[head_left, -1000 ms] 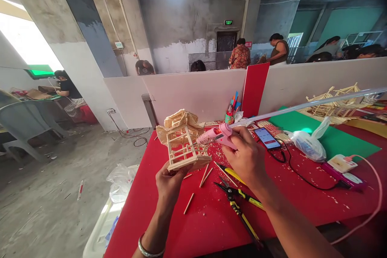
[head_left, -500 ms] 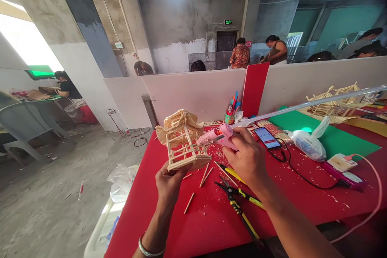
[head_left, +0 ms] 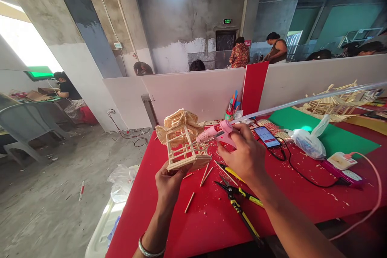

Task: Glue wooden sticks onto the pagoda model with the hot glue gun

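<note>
A small pavilion model built of thin wooden sticks is held up over the table's left part, slightly tilted. My left hand grips its base from below. In my right hand is a pink hot glue gun, its nozzle pointing left at the model's right side. Whether the nozzle touches the sticks I cannot tell. A long clear glue stick runs out of the gun's back toward the upper right. Below the hands lie pliers with yellow-black handles, a yellow cutter and several loose sticks.
On the red table are a phone, a green sheet, a plastic bag, a power strip and more stick models. A pen cup stands by the white partition. People work beyond it.
My right hand has shifted slightly left and rolled a little, turning the glue gun, and the rear of the glue stick has dipped. The left hand and the model stay almost still.
</note>
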`<state>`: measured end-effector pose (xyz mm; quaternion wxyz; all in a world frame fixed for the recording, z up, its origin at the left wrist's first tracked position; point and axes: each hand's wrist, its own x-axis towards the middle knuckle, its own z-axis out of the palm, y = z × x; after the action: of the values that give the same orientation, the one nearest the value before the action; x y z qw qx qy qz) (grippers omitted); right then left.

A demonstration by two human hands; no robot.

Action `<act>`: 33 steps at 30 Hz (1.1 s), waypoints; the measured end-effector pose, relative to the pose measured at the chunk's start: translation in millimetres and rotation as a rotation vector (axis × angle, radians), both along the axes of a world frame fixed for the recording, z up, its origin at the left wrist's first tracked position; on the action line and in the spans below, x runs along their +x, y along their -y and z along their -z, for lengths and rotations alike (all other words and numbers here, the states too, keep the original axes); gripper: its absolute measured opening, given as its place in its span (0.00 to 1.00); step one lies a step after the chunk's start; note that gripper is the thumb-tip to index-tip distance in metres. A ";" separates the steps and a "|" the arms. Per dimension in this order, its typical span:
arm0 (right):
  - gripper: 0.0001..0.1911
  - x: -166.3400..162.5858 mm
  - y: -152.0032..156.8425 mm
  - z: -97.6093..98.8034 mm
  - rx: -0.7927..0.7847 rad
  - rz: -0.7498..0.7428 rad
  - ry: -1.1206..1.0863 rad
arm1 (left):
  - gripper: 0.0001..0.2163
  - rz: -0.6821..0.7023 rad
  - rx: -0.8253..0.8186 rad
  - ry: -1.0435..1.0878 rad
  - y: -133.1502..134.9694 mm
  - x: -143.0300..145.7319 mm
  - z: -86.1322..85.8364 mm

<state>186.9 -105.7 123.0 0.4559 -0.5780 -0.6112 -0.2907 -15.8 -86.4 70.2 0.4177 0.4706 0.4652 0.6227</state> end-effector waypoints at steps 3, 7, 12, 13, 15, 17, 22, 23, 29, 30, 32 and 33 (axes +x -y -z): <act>0.22 -0.2 -0.3 0.0 -0.007 0.004 0.011 | 0.13 -0.003 0.000 0.010 0.2 0.7 -0.5; 0.22 0.0 -0.6 0.8 -0.010 0.009 0.012 | 0.12 0.002 -0.008 -0.004 0.3 0.9 -1.3; 0.21 0.2 0.1 1.4 -0.006 -0.002 0.008 | 0.12 -0.011 -0.018 0.001 -0.3 0.7 -0.9; 0.21 0.4 0.2 1.6 -0.007 -0.006 0.008 | 0.13 -0.010 -0.022 0.003 -0.5 0.7 -0.5; 0.21 0.8 0.2 2.2 -0.007 -0.014 0.008 | 0.13 -0.007 -0.027 0.006 -0.9 0.6 0.4; 0.20 1.3 -0.1 2.9 -0.008 -0.021 0.010 | 0.13 -0.002 -0.022 0.005 -1.2 0.4 1.5; 0.17 1.5 -0.1 3.1 -0.008 -0.025 0.012 | 0.13 0.009 -0.009 -0.008 -0.9 -0.3 4.2; 0.17 1.4 0.0 2.9 -0.007 -0.027 0.010 | 0.12 0.008 -0.009 -0.007 -0.8 -0.4 4.6; 0.18 2.6 0.4 3.8 -0.013 -0.032 0.007 | 0.12 0.015 -0.022 0.018 -0.9 -1.0 6.0; 0.19 3.0 0.6 4.0 -0.012 -0.030 0.008 | 0.12 0.020 -0.021 0.021 -1.1 -1.0 5.9; 0.20 3.5 1.1 4.0 -0.007 -0.026 0.014 | 0.11 0.025 -0.015 0.022 -1.1 -0.9 5.5; 0.20 3.6 1.4 3.8 -0.004 -0.023 0.017 | 0.11 0.023 -0.013 0.023 -1.0 -0.8 5.2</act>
<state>190.5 -107.0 119.3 0.4527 -0.5693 -0.6223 -0.2893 -16.6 -85.4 65.1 0.4329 0.4661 0.4590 0.6202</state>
